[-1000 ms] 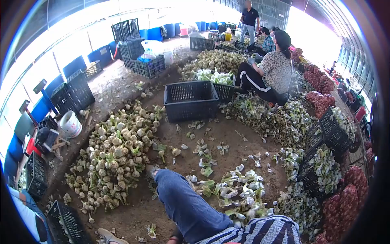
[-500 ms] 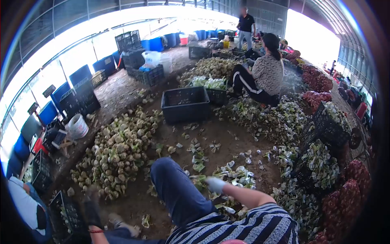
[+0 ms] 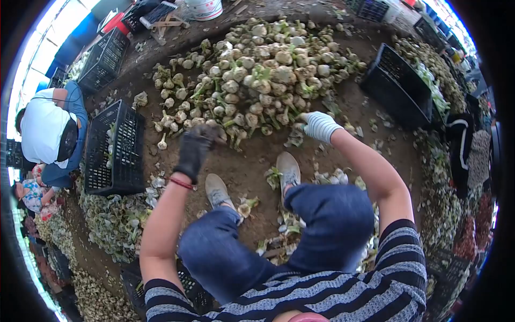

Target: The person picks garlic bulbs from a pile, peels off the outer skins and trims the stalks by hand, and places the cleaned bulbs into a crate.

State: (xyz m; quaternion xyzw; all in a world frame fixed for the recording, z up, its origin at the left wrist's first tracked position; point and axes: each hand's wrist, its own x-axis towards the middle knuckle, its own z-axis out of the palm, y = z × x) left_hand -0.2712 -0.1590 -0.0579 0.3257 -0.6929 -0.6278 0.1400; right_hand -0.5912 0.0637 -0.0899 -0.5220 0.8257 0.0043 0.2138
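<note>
A heap of pale, soil-marked round bulbs with stubby stalks (image 3: pixel 273 70) lies on the dirt floor in front of me. My left hand (image 3: pixel 196 152), in a dark glove, is at the heap's near left edge; its fingers are blurred against the bulbs. At the near right edge is my right hand (image 3: pixel 320 127), in a white striped glove. Its fingers are curled together, with something small and tan at their tips that I cannot make out. My shoes (image 3: pixel 217 190) rest on the soil between the hands.
A black slatted crate (image 3: pixel 115 150) stands left, next to a seated person in a white top (image 3: pixel 45 126). A black tub (image 3: pixel 397 88) stands right of the heap. Leafy trimmings (image 3: pixel 115 222) lie about. A white bucket (image 3: pixel 204 8) is behind the heap.
My view has swung left and down to the bulb heap. My right hand has moved from beside the trimmings to the heap. My left hand has also come to its edge.
</note>
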